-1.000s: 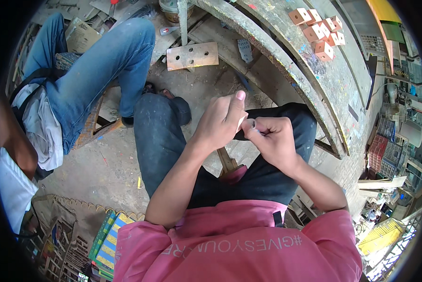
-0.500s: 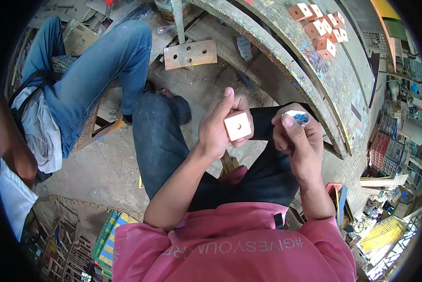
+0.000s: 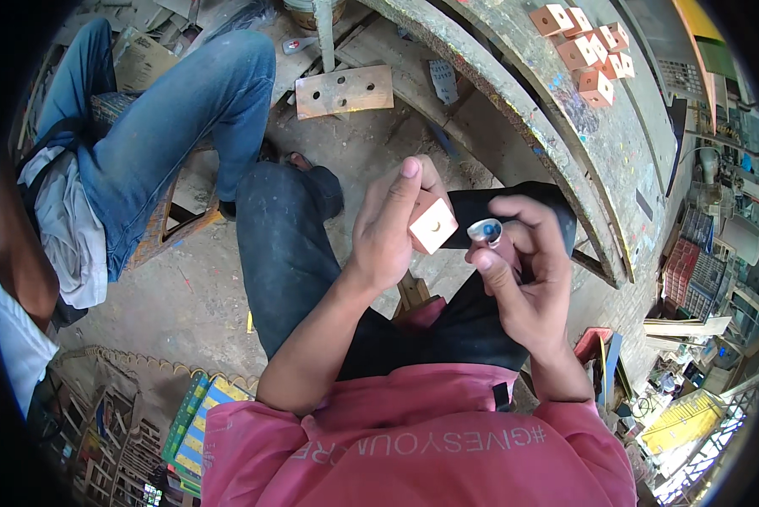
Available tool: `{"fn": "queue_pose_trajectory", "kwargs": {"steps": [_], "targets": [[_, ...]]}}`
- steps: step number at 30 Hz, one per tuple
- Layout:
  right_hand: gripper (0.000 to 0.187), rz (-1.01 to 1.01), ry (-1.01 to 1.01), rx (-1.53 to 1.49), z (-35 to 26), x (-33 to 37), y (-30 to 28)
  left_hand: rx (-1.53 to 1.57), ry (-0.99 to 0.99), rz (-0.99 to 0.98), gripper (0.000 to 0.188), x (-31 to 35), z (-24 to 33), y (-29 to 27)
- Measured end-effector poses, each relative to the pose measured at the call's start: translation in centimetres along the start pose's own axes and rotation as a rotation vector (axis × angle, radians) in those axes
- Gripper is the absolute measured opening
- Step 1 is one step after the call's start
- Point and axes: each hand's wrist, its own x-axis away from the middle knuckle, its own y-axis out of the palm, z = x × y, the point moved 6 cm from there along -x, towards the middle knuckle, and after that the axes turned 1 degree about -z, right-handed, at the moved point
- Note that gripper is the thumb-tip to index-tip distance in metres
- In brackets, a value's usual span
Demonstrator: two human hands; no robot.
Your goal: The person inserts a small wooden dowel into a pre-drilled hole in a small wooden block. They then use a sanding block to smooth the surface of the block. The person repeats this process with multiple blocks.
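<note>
Lettering [image 3: 421, 446] crosses the pink shirt [image 3: 312, 486], the left hand [image 3: 386, 232] clamping a block [image 3: 430, 238], thumb [image 3: 401, 193] straight, the right hand [image 3: 535, 283] gripping seemingly rolled paper [image 3: 484, 228].

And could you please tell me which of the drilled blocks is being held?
The block in the left hand; the others sit clustered on the paint-flecked bench.

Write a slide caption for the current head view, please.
The left hand holds a holed block while the right hand has a curled piece, beside a table.
</note>
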Motion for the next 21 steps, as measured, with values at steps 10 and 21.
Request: {"fn": "queue_pose_trajectory", "kwargs": {"steps": [10, 21], "targets": [[0.026, -0.060, -0.642, 0.610, -2.2, -1.3, 0.8, -0.365, -0.042, 0.072, 0.053, 0.5, 0.6, -0.1], [0.023, -0.361, -0.799, 0.790, -1.9, -1.7, 0.5, -0.491, -0.087, 0.104, 0.034, 1.3, -0.3, 1.1]]}}
